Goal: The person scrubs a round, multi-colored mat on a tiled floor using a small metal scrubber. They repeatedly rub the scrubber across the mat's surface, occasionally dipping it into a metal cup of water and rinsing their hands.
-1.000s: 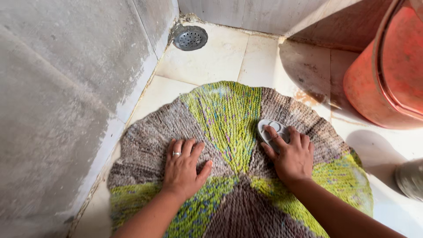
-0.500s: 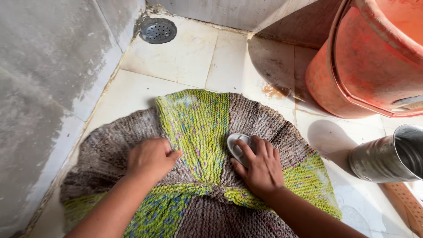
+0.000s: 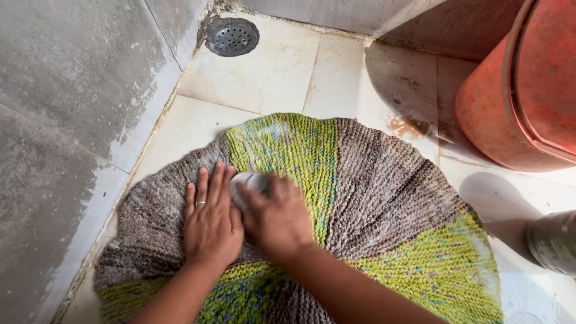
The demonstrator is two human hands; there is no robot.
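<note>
On the left half of the round knitted mat (image 3: 372, 198), the right hand (image 3: 279, 219) has its fingers (image 3: 249, 198) clenched over a small pale scrubbing brush (image 3: 247, 180), pressing it down where a grey-brown segment meets the green one; the hand is motion-blurred and most of the brush is hidden beneath it. Just beside it, touching at the thumb side, the left hand (image 3: 210, 225) lies flat with fingers (image 3: 207, 183) released and spread on the grey-brown segment, a ring on one finger. The mat lies on the pale tiled floor (image 3: 270, 72), its left edge close to the grey wall (image 3: 72, 108). A round metal drain cover (image 3: 232, 36) sits in the far left floor corner. An orange bucket (image 3: 522, 102) stands at the far right, a metal vessel (image 3: 552, 240) nearer at the right edge.
</note>
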